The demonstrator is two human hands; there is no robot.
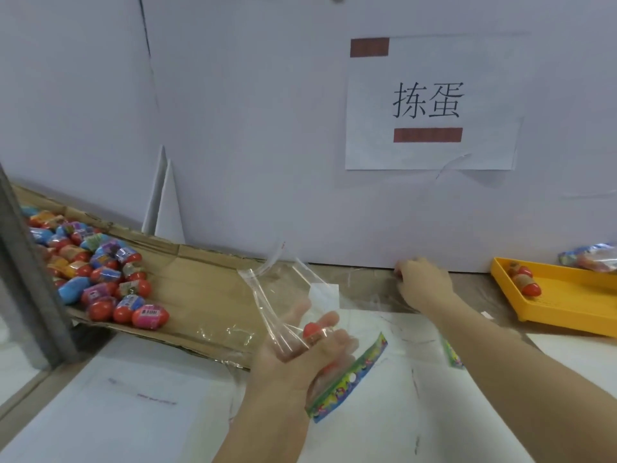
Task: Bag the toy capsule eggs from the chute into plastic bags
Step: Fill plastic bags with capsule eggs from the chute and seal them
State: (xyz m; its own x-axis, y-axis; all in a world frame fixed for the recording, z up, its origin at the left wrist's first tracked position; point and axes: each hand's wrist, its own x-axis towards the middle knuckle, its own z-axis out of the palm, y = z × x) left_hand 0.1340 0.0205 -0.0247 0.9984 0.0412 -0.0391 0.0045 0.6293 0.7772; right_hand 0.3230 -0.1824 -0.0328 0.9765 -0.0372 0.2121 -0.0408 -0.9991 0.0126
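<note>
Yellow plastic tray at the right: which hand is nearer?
Right. The right hand is at the wall just left of the yellow plastic tray; the left hand grips a clear plastic bag farther left.

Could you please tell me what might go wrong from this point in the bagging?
The left hand alone holds the clear bag and a red-capped egg while the right hand reaches toward the wall; the egg could slip free. The loose eggs lie near the front edge of the chute, so one might roll off.
</note>
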